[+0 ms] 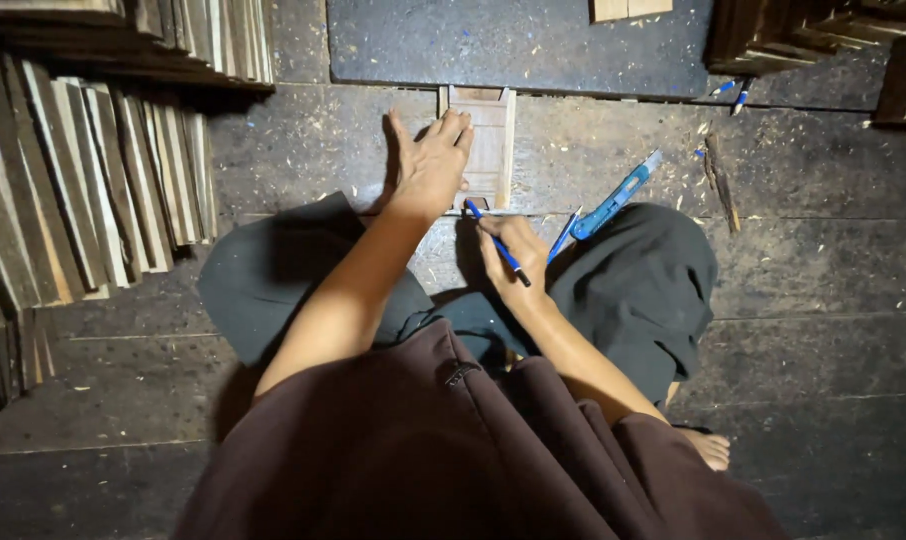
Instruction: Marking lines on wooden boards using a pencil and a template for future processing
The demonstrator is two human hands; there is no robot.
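— What lies at far left?

— Thin wooden slats [83, 180] stand packed on edge in rows, well clear of the person seated on the dusty plank floor [823, 300].

— And the left hand?

— The left hand [431, 160] lies flat, fingers together and stretched out, thumb spread wide, pressing down on a small pale wooden frame [488, 140] set on the floor just ahead of the knees, against the edge of a dark board [473, 45].

— The right hand?

— The right hand [513, 250] has its fingers clamped on a blue pen [493, 238], the tip meeting the frame's near edge.

— How is a mark like this made cleanly?

— In my judgement, the flat palm should bear down evenly so the frame cannot slide, while the pen runs lightly against the wood, held low and steady.

— Anything further right?

— A blue utility knife [618, 195] lies by the right knee, a dark stick [721, 180] beyond it among shavings, and more stacked wood [803, 35] fills the upper right corner.
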